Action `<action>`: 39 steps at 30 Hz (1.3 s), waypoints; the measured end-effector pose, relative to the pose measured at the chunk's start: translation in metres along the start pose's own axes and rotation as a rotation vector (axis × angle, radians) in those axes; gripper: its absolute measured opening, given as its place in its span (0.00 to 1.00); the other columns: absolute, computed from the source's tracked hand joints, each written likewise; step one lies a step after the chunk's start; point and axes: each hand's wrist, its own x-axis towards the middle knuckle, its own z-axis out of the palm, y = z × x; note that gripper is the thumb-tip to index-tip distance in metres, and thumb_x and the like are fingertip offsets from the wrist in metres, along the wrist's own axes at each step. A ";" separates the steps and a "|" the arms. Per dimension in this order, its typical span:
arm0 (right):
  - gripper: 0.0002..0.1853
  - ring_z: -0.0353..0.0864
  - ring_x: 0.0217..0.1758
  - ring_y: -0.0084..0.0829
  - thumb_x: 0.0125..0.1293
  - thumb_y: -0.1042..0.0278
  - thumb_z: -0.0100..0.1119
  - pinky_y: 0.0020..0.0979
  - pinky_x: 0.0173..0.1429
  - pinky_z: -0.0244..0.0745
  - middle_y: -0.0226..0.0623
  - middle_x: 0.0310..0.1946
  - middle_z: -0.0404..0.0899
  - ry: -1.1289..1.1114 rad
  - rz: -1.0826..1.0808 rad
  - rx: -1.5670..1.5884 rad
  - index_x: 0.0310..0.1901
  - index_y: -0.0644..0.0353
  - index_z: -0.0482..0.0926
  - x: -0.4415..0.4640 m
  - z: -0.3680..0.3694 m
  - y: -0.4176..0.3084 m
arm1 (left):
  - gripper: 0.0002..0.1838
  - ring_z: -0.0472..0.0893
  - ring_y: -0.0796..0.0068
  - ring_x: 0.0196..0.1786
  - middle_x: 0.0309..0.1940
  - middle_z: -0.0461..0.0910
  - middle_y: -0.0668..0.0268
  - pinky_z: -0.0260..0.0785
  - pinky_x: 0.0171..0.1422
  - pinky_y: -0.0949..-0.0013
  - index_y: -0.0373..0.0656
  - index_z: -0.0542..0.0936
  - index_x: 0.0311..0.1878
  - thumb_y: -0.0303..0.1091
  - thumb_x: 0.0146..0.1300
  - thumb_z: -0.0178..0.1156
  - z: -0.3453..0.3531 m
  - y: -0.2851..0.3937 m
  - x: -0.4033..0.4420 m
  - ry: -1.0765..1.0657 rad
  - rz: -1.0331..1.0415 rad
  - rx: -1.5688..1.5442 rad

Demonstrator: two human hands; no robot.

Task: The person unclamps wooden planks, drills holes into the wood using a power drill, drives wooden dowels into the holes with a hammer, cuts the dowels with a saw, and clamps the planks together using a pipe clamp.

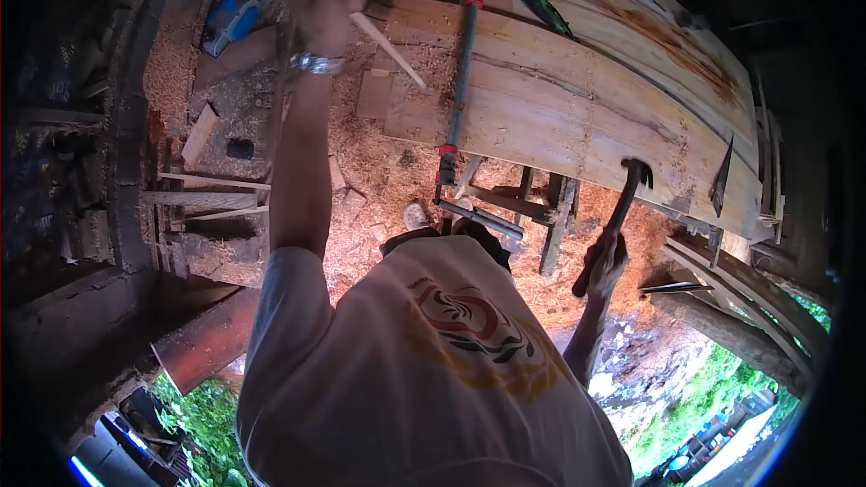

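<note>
My left hand (332, 7), blurred and with a shiny band at its wrist, is raised at the upper left. It is closed around a thin wooden stick (390, 50), which slants down towards a large plank panel (532, 90). Lower on the right, my right hand (603, 263) grips a claw hammer (622, 207) by its handle. The hammer's dark head points up and lies near the panel's front edge. Across the panel runs a long bar clamp (463, 63) with red fittings.
A blue power tool (236, 16) rests on the bench at the left. On the panel are a green drill (541, 2) and a dark pointed tool (722, 179). Wood shavings (370, 239) cover the ground, and timber pieces (740, 284) lean at the right.
</note>
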 end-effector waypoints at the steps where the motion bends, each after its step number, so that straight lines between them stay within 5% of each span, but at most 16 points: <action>1: 0.19 0.66 0.17 0.18 0.77 0.50 0.51 0.24 0.21 0.61 0.25 0.17 0.65 -0.021 -0.032 0.002 0.38 0.59 0.74 0.009 0.012 -0.018 | 0.08 0.58 0.86 0.18 0.18 0.62 0.79 0.50 0.22 0.75 0.53 0.75 0.36 0.39 0.74 0.56 0.002 -0.023 0.008 0.014 -0.085 0.010; 3: 0.17 0.66 0.17 0.17 0.75 0.52 0.55 0.22 0.22 0.60 0.24 0.18 0.67 -0.124 -0.211 0.073 0.39 0.60 0.74 0.034 0.034 -0.059 | 0.12 0.71 0.88 0.23 0.23 0.75 0.76 0.64 0.25 0.76 0.46 0.80 0.34 0.42 0.71 0.62 0.025 -0.051 0.016 -0.140 -0.089 0.091; 4: 0.16 0.66 0.19 0.17 0.74 0.54 0.57 0.22 0.23 0.60 0.24 0.20 0.68 -0.179 -0.299 0.088 0.41 0.60 0.75 0.043 0.046 -0.091 | 0.21 0.70 0.88 0.17 0.14 0.74 0.76 0.56 0.19 0.77 0.46 0.84 0.27 0.52 0.68 0.62 0.068 -0.039 0.008 -0.182 -0.022 0.708; 5: 0.14 0.67 0.20 0.18 0.73 0.56 0.58 0.22 0.24 0.61 0.25 0.21 0.69 -0.238 -0.384 0.101 0.42 0.61 0.75 0.049 0.056 -0.125 | 0.24 0.74 0.87 0.18 0.13 0.76 0.74 0.59 0.19 0.76 0.45 0.83 0.21 0.55 0.66 0.64 0.080 -0.045 0.018 -0.366 0.045 0.756; 11: 0.16 0.67 0.21 0.18 0.72 0.59 0.57 0.20 0.24 0.61 0.32 0.27 0.71 -0.395 -0.629 0.366 0.51 0.63 0.71 0.062 0.090 -0.294 | 0.20 0.74 0.83 0.26 0.21 0.78 0.72 0.65 0.32 0.73 0.38 0.85 0.38 0.49 0.66 0.65 0.130 -0.029 0.004 -0.450 -0.001 0.485; 16: 0.14 0.65 0.18 0.16 0.71 0.65 0.57 0.18 0.18 0.58 0.32 0.26 0.71 -0.597 -0.731 -0.021 0.52 0.65 0.71 0.075 0.081 -0.344 | 0.18 0.75 0.83 0.29 0.25 0.79 0.69 0.66 0.33 0.70 0.36 0.85 0.40 0.46 0.66 0.66 0.131 -0.006 -0.006 -0.431 0.052 0.474; 19: 0.11 0.72 0.19 0.27 0.68 0.70 0.60 0.27 0.23 0.67 0.32 0.21 0.73 -0.383 -1.115 -0.345 0.50 0.61 0.74 0.098 0.096 -0.345 | 0.18 0.79 0.81 0.35 0.28 0.81 0.66 0.70 0.39 0.71 0.36 0.84 0.40 0.44 0.65 0.66 0.125 -0.027 0.004 -0.515 -0.037 0.420; 20: 0.10 0.74 0.20 0.32 0.68 0.72 0.60 0.29 0.26 0.69 0.34 0.20 0.72 -0.216 -1.484 -0.592 0.49 0.61 0.74 0.111 0.105 -0.337 | 0.16 0.81 0.80 0.37 0.28 0.83 0.64 0.72 0.42 0.71 0.37 0.84 0.39 0.44 0.64 0.67 0.128 -0.014 0.003 -0.534 -0.117 0.466; 22: 0.11 0.77 0.25 0.41 0.66 0.73 0.61 0.33 0.34 0.72 0.41 0.21 0.72 -0.220 -1.386 -0.896 0.48 0.59 0.74 0.097 0.126 -0.328 | 0.15 0.81 0.79 0.36 0.28 0.83 0.64 0.73 0.42 0.70 0.37 0.84 0.38 0.43 0.64 0.67 0.127 -0.018 0.005 -0.536 0.015 0.412; 23: 0.12 0.78 0.28 0.45 0.65 0.73 0.61 0.34 0.38 0.73 0.45 0.23 0.73 -0.396 -0.925 -0.911 0.49 0.58 0.74 0.073 0.135 -0.325 | 0.15 0.81 0.79 0.36 0.28 0.83 0.64 0.73 0.41 0.70 0.38 0.84 0.38 0.43 0.64 0.67 0.129 -0.024 0.007 -0.539 0.080 0.384; 25: 0.17 0.77 0.27 0.33 0.64 0.72 0.64 0.33 0.35 0.71 0.40 0.24 0.75 -0.438 -0.944 -0.906 0.53 0.63 0.74 0.061 0.130 -0.336 | 0.15 0.79 0.79 0.32 0.28 0.82 0.65 0.71 0.38 0.70 0.37 0.84 0.37 0.42 0.64 0.67 0.128 -0.038 0.016 -0.498 0.449 0.446; 28: 0.17 0.74 0.27 0.22 0.62 0.71 0.69 0.26 0.35 0.70 0.30 0.24 0.77 -0.407 -0.830 -0.534 0.51 0.62 0.77 0.063 0.116 -0.362 | 0.16 0.77 0.79 0.30 0.27 0.80 0.65 0.68 0.37 0.70 0.36 0.84 0.35 0.42 0.64 0.67 0.106 -0.014 0.021 -0.603 -0.027 0.417; 31: 0.14 0.77 0.28 0.23 0.65 0.67 0.67 0.26 0.36 0.74 0.32 0.28 0.80 -0.209 -1.315 -0.542 0.49 0.63 0.80 0.143 0.041 -0.398 | 0.16 0.75 0.80 0.29 0.25 0.78 0.68 0.66 0.35 0.69 0.35 0.84 0.34 0.43 0.64 0.67 0.101 -0.021 0.024 -0.518 0.047 0.322; 34: 0.15 0.83 0.33 0.31 0.68 0.65 0.62 0.33 0.40 0.79 0.42 0.35 0.83 -0.181 -1.349 -0.260 0.51 0.65 0.79 0.143 0.064 -0.405 | 0.16 0.77 0.81 0.30 0.26 0.80 0.69 0.69 0.37 0.70 0.35 0.83 0.35 0.42 0.64 0.67 0.091 -0.015 0.029 -0.495 -0.044 0.342; 37: 0.17 0.84 0.35 0.49 0.67 0.64 0.62 0.41 0.44 0.81 0.49 0.36 0.83 -0.433 -1.452 -0.296 0.54 0.62 0.77 0.141 0.116 -0.366 | 0.14 0.78 0.82 0.32 0.27 0.81 0.70 0.71 0.39 0.72 0.36 0.84 0.36 0.40 0.64 0.67 0.092 -0.015 0.030 -0.484 0.064 0.194; 39: 0.21 0.82 0.31 0.51 0.64 0.67 0.65 0.43 0.41 0.78 0.55 0.32 0.80 -0.470 -1.148 -1.038 0.56 0.62 0.72 0.075 0.179 -0.355 | 0.14 0.80 0.81 0.33 0.28 0.81 0.70 0.72 0.41 0.73 0.35 0.85 0.37 0.40 0.64 0.67 0.093 -0.031 0.031 -0.475 0.126 0.190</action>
